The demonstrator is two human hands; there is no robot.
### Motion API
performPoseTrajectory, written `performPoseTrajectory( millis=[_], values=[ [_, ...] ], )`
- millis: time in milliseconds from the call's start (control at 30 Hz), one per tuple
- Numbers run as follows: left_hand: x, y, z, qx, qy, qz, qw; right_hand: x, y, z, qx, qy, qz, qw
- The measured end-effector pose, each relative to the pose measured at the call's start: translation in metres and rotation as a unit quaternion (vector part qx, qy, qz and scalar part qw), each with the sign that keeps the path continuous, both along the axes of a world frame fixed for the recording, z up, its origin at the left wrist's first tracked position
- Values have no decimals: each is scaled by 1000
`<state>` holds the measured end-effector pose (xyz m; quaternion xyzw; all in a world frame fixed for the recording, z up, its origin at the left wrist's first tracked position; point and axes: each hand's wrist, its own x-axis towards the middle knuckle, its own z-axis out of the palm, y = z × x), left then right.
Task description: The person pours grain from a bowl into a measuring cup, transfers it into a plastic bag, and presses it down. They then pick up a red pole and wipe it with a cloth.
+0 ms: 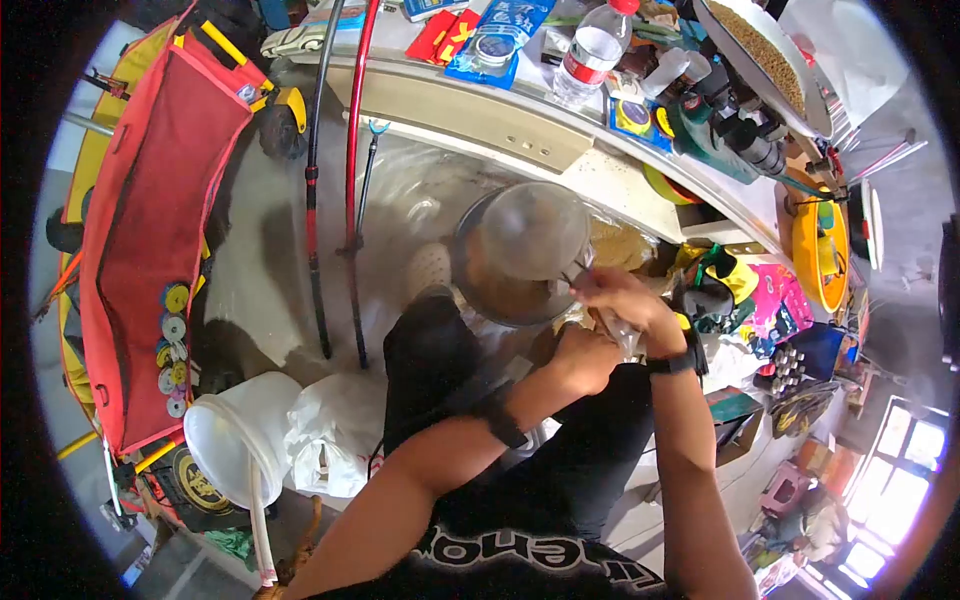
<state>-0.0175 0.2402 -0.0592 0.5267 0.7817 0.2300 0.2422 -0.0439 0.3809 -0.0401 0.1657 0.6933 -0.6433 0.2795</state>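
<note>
My right hand (pixel 615 293) is closed on the handle of a round sieve (pixel 535 230), which is held over a dark basin (pixel 480 270) on the floor. Some brownish material shows in the basin below the sieve's rim. Close beside it, my left hand (pixel 585 358) is closed in a fist near a clear plastic bag (pixel 622 335). The bag lies between the two hands, and its contents are hard to make out. Both hands are above my lap, with a dark band on each wrist.
A long white desk (pixel 560 120) holds a water bottle (pixel 595 55), blue packets and a tray of grain (pixel 760 55). Two rods (pixel 358 180) stand left of the basin. A red bag (pixel 150 250), white bucket (pixel 235 435) and yellow basin (pixel 820 250) are around.
</note>
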Motion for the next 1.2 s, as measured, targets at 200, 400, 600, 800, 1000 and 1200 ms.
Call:
performPoseTrajectory(
  millis=[200, 400, 600, 800, 1000, 1200],
  values=[
    [-13, -5, 16, -72, -51, -31, 996, -28, 12, -119, 53, -105, 135, 984],
    [-13, -3, 10, -158, -30, -55, 985, -26, -22, -141, 44, -233, 139, 962],
    [-11, -10, 5, -160, -22, -37, 986, -15, -29, -174, 48, -234, 95, 966],
    [-13, -14, 8, -159, -31, -35, 986, -13, -24, -213, 236, -119, 237, 935],
    [-10, -18, 6, -98, -17, -16, 995, -22, -13, -193, 304, 57, 201, 929],
    [-11, -20, 1, -33, 3, 8, 999, -37, -10, -120, 265, 74, 188, 943]
  ],
)
